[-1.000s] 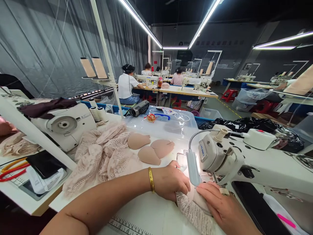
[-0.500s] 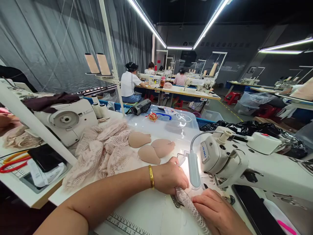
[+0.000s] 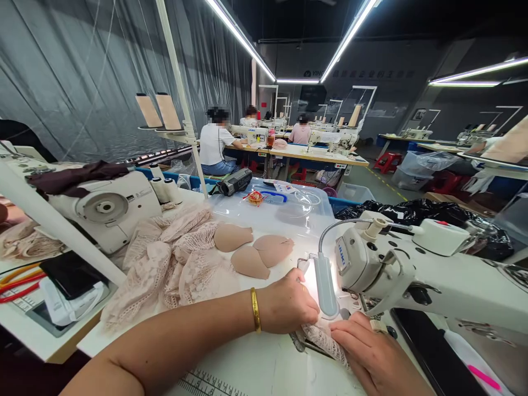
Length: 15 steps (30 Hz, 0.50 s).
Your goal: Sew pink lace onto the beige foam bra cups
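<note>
Under the lamp of a white sewing machine (image 3: 371, 269), both my hands work on a strip of pale pink lace fabric (image 3: 325, 342). My left hand (image 3: 286, 302), with a gold bangle at its wrist, is closed on the lace's far end; its fingertips are partly hidden. Lying along the right side of the lace, my right hand (image 3: 367, 346) presses it with fingers held together. The needle area is mostly hidden behind the lamp head (image 3: 326, 286). Left of my hands rest several beige moulded cups (image 3: 251, 261) and a heap of pale pink lace (image 3: 165, 258).
A black phone (image 3: 429, 346) lies right, below the machine arm. Behind the cups is a clear plastic lid (image 3: 289, 214) carrying a dark camcorder-like device (image 3: 236, 182). A second machine (image 3: 119, 206) and a thread-stand pole (image 3: 181, 99) stand left. Co-workers sit at machines farther back.
The lace strip between my hands has shifted forward, and less of it shows toward me. My right hand has moved slightly forward and right. The whole view has shifted a little.
</note>
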Tool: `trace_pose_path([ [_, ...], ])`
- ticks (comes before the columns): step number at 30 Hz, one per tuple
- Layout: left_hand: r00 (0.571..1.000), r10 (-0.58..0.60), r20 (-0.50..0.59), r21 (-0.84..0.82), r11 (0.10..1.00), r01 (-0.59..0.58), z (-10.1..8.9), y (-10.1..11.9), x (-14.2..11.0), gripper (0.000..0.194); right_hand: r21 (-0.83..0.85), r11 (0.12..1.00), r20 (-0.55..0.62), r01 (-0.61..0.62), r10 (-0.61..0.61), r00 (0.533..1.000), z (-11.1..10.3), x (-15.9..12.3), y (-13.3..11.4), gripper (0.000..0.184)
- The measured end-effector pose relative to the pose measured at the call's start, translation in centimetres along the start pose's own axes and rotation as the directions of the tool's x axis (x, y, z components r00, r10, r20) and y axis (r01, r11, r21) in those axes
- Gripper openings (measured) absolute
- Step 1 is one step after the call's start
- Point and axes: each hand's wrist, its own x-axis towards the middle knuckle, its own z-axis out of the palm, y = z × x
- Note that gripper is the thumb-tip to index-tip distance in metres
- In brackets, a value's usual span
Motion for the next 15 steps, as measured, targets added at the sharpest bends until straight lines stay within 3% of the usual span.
trace_pose_path([
  [4, 0.998, -0.046, -0.042, 0.128, 0.99, 0.051, 0.4, 1.1, 0.1, 0.027, -0.016, 1.0, 0.043, -0.006, 0.007, 0.999, 0.6, -1.1, 1.4, 0.03],
  [9, 0.987, -0.039, -0.155, 0.334, 0.938, 0.09, 1.2, 2.2, 0.4, 0.025, -0.066, 0.984, 0.109, -0.164, 0.171, 0.979, 1.4, -2.3, 2.5, 0.033],
  [15, 0.985, -0.067, -0.162, 0.388, 0.913, 0.126, 2.5, 2.0, 1.0, 0.017, -0.172, 0.913, -0.06, -0.37, 0.365, 0.929, 3.0, -2.4, 2.0, 0.042],
])
